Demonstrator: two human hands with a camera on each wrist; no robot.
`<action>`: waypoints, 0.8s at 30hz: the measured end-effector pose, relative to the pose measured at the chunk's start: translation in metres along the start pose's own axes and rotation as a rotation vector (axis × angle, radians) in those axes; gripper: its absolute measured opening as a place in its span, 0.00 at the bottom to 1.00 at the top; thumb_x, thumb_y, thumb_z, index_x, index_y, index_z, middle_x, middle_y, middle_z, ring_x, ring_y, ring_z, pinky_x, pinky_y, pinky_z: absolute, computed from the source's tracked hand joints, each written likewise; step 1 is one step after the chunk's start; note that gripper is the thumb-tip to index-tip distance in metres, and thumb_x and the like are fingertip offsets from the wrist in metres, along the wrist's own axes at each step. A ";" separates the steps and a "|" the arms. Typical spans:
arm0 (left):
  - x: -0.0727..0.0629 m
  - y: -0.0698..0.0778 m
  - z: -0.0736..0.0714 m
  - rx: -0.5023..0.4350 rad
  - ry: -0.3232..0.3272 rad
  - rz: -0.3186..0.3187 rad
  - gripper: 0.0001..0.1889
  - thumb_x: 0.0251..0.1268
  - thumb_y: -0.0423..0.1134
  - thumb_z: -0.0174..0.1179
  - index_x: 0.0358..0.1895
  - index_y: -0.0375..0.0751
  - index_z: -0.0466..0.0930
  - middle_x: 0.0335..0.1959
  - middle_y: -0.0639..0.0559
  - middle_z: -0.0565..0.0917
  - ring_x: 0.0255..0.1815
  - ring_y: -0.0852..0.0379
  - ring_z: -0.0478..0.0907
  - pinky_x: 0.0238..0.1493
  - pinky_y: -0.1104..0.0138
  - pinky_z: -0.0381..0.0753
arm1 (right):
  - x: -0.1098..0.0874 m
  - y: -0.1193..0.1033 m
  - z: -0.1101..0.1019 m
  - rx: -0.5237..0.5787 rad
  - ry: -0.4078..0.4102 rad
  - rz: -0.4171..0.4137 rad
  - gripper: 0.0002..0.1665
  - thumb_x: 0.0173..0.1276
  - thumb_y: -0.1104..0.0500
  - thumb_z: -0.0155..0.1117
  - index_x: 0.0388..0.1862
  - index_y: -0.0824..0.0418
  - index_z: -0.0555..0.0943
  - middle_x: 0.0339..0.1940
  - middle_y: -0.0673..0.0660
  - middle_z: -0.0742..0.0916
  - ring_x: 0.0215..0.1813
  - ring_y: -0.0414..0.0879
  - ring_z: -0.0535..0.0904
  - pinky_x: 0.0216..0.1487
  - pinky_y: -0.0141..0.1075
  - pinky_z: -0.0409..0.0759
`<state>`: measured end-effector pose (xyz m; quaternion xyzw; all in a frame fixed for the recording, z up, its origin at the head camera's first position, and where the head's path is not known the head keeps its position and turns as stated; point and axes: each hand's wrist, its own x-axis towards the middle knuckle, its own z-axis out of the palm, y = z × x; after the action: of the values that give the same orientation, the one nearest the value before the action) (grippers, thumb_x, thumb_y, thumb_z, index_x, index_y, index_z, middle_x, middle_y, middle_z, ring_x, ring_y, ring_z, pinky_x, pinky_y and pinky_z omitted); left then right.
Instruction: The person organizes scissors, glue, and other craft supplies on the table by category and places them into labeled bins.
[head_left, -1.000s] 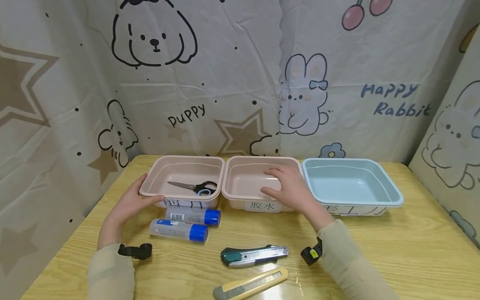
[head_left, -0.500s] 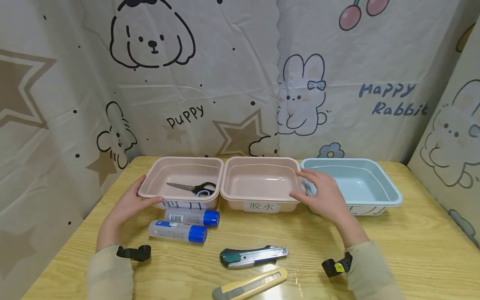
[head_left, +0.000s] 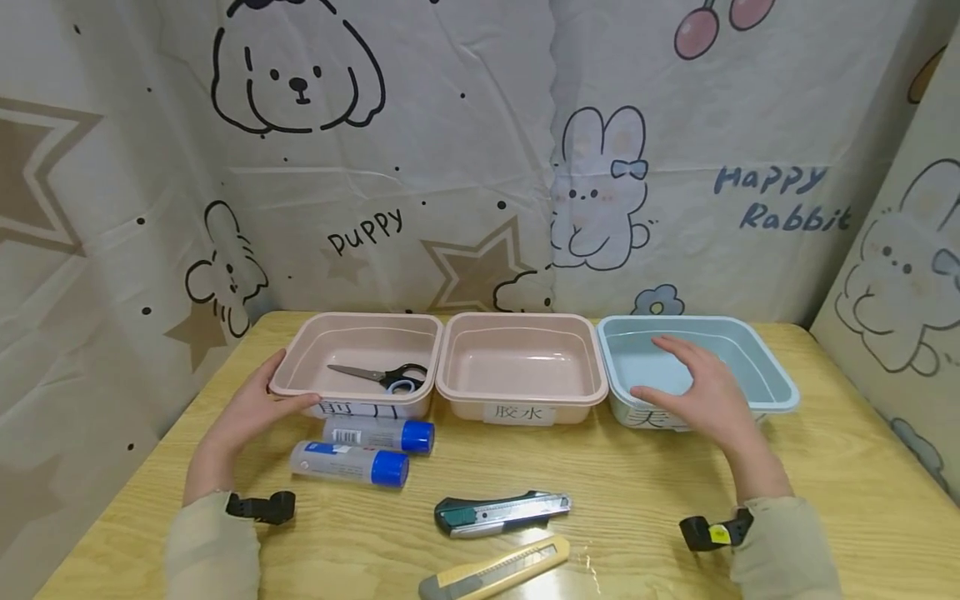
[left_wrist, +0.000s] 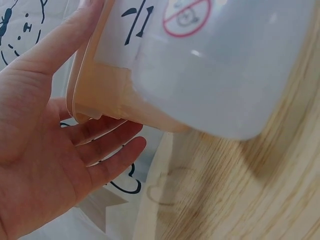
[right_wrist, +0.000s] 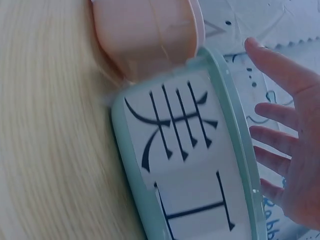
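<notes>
In the head view my left hand [head_left: 243, 410] is at the front left corner of the left pink bin [head_left: 382, 321], thumb along the front rim and fingers by its left side. In the left wrist view those fingers look relaxed and spread beside the wall. A pair of scissors [head_left: 382, 377] with black and blue handles lies inside this bin. My right hand [head_left: 705, 396] hovers over the front of the blue bin [head_left: 776, 367], holding nothing, with thumb and fingers apart. The right wrist view shows its fingers [right_wrist: 275, 137] spread above the rim, near the bin's printed label [right_wrist: 175, 130].
Between these bins stands another pink bin [head_left: 521, 321] with a front label. Two clear glue bottles [head_left: 330, 462] with blue caps lie before the left bin. A green-and-black utility knife [head_left: 502, 512] and a yellow one [head_left: 498, 571] lie nearer. Printed cloth [head_left: 450, 150] hangs behind.
My right hand has moved right, from over the middle pink bin to over the blue bin. The left hand stays at the left bin's corner. The view shifts slightly.
</notes>
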<state>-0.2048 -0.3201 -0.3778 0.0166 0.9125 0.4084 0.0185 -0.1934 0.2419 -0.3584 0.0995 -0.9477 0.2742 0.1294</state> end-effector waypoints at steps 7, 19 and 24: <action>-0.001 0.001 0.000 0.005 0.002 -0.002 0.55 0.51 0.56 0.63 0.72 0.42 0.34 0.68 0.32 0.54 0.63 0.34 0.57 0.58 0.37 0.56 | -0.002 0.017 -0.010 0.034 -0.027 0.068 0.51 0.51 0.38 0.67 0.68 0.59 0.60 0.66 0.67 0.65 0.65 0.67 0.58 0.58 0.63 0.58; -0.005 0.011 -0.002 0.116 0.036 -0.016 0.55 0.50 0.58 0.63 0.71 0.34 0.39 0.65 0.29 0.52 0.60 0.34 0.58 0.57 0.36 0.58 | -0.016 0.056 -0.037 0.004 0.025 0.171 0.51 0.54 0.39 0.64 0.70 0.60 0.56 0.68 0.72 0.60 0.66 0.73 0.51 0.55 0.69 0.53; -0.008 0.020 -0.004 0.209 0.052 -0.024 0.54 0.48 0.62 0.62 0.70 0.32 0.45 0.65 0.27 0.49 0.60 0.31 0.54 0.56 0.35 0.57 | -0.021 0.071 -0.042 0.022 0.028 0.218 0.53 0.55 0.39 0.64 0.71 0.61 0.53 0.69 0.72 0.57 0.67 0.72 0.48 0.56 0.69 0.51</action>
<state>-0.1965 -0.3098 -0.3605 -0.0030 0.9504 0.3111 -0.0024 -0.1840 0.3264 -0.3656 -0.0069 -0.9479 0.2985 0.1110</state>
